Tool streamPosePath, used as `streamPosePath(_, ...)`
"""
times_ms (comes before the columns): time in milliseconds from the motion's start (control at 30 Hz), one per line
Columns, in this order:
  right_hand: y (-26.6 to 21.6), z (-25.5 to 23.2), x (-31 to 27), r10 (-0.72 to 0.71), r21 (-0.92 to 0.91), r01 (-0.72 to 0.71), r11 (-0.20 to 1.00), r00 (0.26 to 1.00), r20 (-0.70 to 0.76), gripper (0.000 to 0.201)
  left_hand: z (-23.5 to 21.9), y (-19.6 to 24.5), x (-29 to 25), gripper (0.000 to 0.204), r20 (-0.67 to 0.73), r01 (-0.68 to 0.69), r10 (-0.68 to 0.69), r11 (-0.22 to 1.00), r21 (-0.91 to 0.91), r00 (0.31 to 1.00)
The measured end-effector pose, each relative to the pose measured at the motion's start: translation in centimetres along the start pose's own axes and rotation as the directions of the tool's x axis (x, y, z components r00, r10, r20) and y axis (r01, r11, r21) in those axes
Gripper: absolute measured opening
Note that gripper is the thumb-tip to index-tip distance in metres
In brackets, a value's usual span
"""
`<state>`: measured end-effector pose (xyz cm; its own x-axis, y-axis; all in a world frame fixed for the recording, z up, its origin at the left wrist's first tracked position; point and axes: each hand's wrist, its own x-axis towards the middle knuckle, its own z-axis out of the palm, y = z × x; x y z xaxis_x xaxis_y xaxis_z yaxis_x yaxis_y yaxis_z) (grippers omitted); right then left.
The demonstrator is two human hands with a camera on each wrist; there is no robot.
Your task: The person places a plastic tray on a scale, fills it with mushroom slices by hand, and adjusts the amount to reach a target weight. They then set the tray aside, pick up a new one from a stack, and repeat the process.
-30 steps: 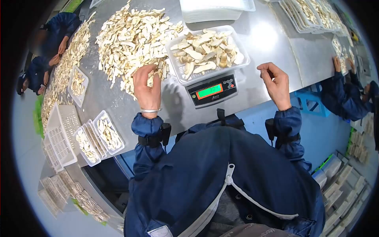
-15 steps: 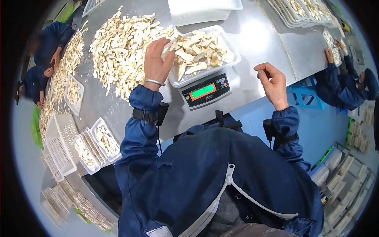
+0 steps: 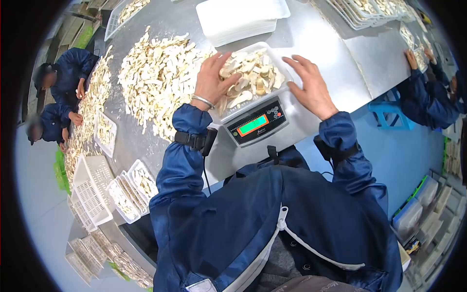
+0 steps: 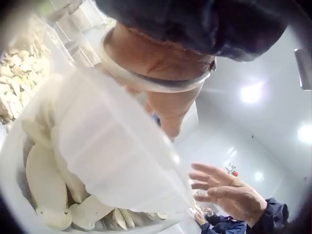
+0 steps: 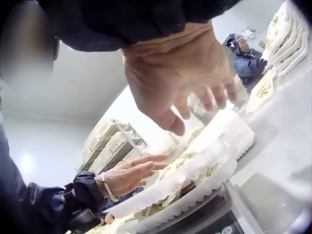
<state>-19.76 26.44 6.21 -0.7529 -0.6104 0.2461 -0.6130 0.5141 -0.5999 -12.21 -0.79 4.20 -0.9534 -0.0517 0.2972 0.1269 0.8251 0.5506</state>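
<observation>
A white tray heaped with sliced mushrooms stands on a black scale with a lit green display. My left hand is at the tray's left side, fingers spread and reaching over the slices; whether it touches them I cannot tell. My right hand is just off the right side of the tray, fingers spread, holding nothing. The right wrist view shows the right hand above the tray rim, with the left hand across from it.
A large mushroom pile lies left of the tray, and stacked white trays stand behind it. Filled trays and a white basket are at the left edge. People in blue work at both sides.
Both hands have come in to the tray: the left has moved right to its left side, the right has moved left and its curled fingers have spread. The whole head view has shifted slightly.
</observation>
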Motion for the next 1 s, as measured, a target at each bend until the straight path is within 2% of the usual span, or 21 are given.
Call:
streamPosePath(33,-0.2,0.6,1.0,-0.070,-0.002,0.070,0.998,0.998,0.001,0.050,0.1,-0.1,0.4,0.045,0.064,-0.008,0.011,0.999,-0.043,0.998)
streamPosePath(100,-0.8,2.1,2.5,-0.199,0.001,0.199,0.980,0.980,0.013,0.050,0.0,0.2,-0.4,0.039,0.082,-0.075,0.075,0.997,0.000,0.994)
streamPosePath(200,-1.6,4.1,3.8,-0.294,-0.033,0.302,0.953,0.943,0.156,0.051,-0.7,1.4,-2.8,0.032,0.108,-0.084,0.080,0.996,0.025,0.991)
streamPosePath(300,-1.9,5.1,4.2,-0.357,0.028,0.361,0.932,0.904,0.235,0.048,-1.7,2.7,-4.8,0.030,0.128,-0.072,0.065,0.996,0.046,0.990)
streamPosePath(433,-1.7,3.8,3.2,-0.353,0.027,0.358,0.933,0.902,0.247,0.041,-2.8,3.3,-6.6,0.026,0.070,-0.016,0.005,0.989,0.150,0.998)
streamPosePath(467,-1.7,3.6,3.1,-0.358,0.020,0.365,0.931,0.900,0.249,0.040,-2.9,3.2,-6.6,0.025,0.014,0.022,-0.025,0.989,0.148,1.000)
streamPosePath(567,-1.4,2.8,3.9,-0.291,0.083,0.279,0.957,0.905,0.309,0.041,-2.2,2.3,-5.7,0.028,-0.065,0.051,-0.050,0.999,0.012,0.997)
streamPosePath(600,-0.8,3.2,4.6,-0.284,0.089,0.270,0.959,0.927,0.244,0.043,-2.0,2.2,-4.7,0.036,-0.053,-0.032,0.034,0.998,0.051,0.998)
streamPosePath(700,-0.3,4.7,7.5,-0.268,0.044,0.265,0.963,0.961,0.073,0.043,-0.6,1.7,-0.6,0.046,0.012,-0.013,0.012,0.997,0.079,1.000)
streamPosePath(733,0.3,5.9,8.2,-0.307,-0.038,0.307,0.951,0.952,0.020,0.041,0.4,1.1,0.5,0.047,0.033,-0.022,0.019,0.994,0.105,0.999)
streamPosePath(833,1.5,7.6,8.9,-0.317,-0.156,0.340,0.927,0.936,0.155,0.041,2.1,0.4,2.3,0.047,0.130,-0.049,0.027,0.985,0.167,0.991)
streamPosePath(867,1.9,7.8,8.6,-0.330,-0.125,0.346,0.930,0.934,0.137,0.039,2.1,0.6,2.2,0.047,0.186,-0.054,0.021,0.983,0.177,0.982)
streamPosePath(900,1.6,7.2,8.3,-0.281,-0.067,0.296,0.953,0.944,0.172,0.038,2.0,1.0,2.0,0.047,0.243,-0.060,0.013,0.981,0.186,0.970)
streamPosePath(967,0.3,5.5,7.3,-0.190,0.047,0.184,0.982,0.949,0.251,0.037,1.3,1.7,0.6,0.045,0.252,-0.046,0.000,0.984,0.175,0.968)
streamPosePath(1000,0.6,5.3,6.9,-0.281,0.045,0.278,0.960,0.936,0.214,0.037,0.6,2.3,-0.2,0.045,0.256,-0.055,0.006,0.981,0.186,0.967)
